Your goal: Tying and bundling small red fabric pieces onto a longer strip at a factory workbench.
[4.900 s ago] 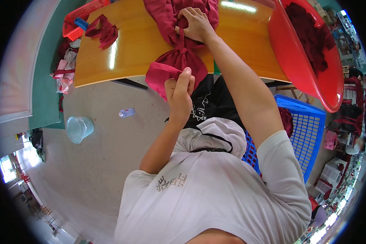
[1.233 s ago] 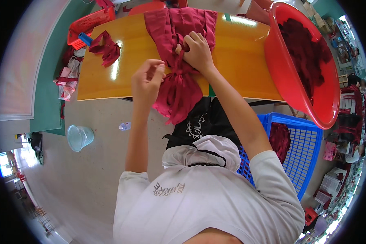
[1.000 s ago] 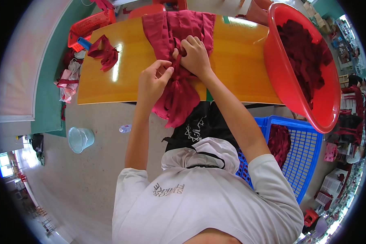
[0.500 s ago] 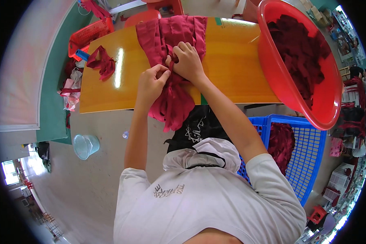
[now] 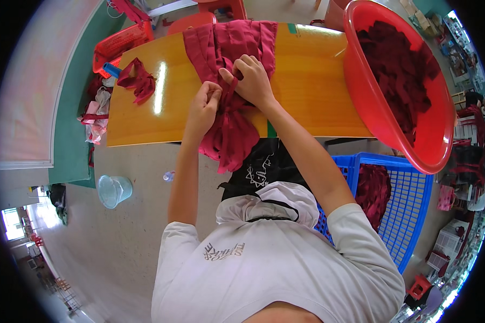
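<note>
Glossy desk [image 5: 312, 91], grey floor [image 5: 137, 231]. Red cloth [image 5: 230, 46] lies under curled right hand [image 5: 251, 82], strap [image 5: 232, 86] gripped; left hand [image 5: 204, 109] half-closed alongside, hold unclear.

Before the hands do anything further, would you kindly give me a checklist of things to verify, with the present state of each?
1. Right hand at the narrow burgundy strip: ok, the strip passes by its thumb and fingers.
2. Left hand pinching cloth: cannot tell; its fingertips are at the bundle.
3. Burgundy fabric bundle wholly on the glossy table: not ok, its lower end hangs past the near edge.
4. Bundle gathered tightly: cannot tell; the hands partly cover its narrowed middle.
5. Small burgundy cloth apart from the bundle: ok.
6. Red basin away from both hands: ok.
</note>
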### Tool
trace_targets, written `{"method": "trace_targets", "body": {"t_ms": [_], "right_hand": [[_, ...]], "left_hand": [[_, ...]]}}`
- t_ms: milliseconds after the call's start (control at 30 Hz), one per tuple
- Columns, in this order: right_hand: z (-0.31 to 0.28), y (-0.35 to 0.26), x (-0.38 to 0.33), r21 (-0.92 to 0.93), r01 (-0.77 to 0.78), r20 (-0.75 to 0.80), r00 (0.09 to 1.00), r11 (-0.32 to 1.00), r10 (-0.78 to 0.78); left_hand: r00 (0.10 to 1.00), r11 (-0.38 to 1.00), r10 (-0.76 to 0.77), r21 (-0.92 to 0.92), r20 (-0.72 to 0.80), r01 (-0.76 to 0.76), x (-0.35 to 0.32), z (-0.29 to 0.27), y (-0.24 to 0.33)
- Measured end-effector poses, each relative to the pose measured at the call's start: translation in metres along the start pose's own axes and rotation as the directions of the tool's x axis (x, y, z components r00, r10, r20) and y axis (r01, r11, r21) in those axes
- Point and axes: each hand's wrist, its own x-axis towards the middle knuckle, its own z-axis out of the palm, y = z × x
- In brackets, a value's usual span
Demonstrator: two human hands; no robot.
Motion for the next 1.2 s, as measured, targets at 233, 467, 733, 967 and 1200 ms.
{"method": "trace_targets", "body": {"t_ms": [233, 467, 733, 967, 1200], "right_hand": [[-0.004, -0.003, 0.0, 0.017, 0.002, 0.006, 1.0, 1.0, -0.003], [-0.003, -0.002, 0.001, 0.017, -0.024, 0.026, 0.999, 1.0, 0.024], [-0.002, -0.001, 0.0, 0.001, -0.002, 0.028, 1.0, 1.0, 0.002], [-0.003, -0.002, 0.0, -0.025, -0.032, 0.054, 0.998, 0.999, 0.033], [-0.003, -0.002, 0.0, -0.027, -0.012, 0.041, 0.999, 1.0, 0.013]], "left_hand": [[0.996, 0.994, 0.052, -0.102, 0.067, -0.045, -0.006, 0.0, 0.013], [0.998, 0.999, 0.023, -0.029, 0.056, -0.021, -0.005, -0.001, 0.019], [0.99, 1.0, 0.008, 0.021, 0.141, -0.011, 0.0, -0.005, 0.024], [0.998, 0.996, 0.064, 0.053, 0.028, -0.066, 0.006, -0.001, 0.022], [1.0, 0.998, 0.024, -0.063, -0.009, -0.024, 0.004, -0.001, 0.027]]}}
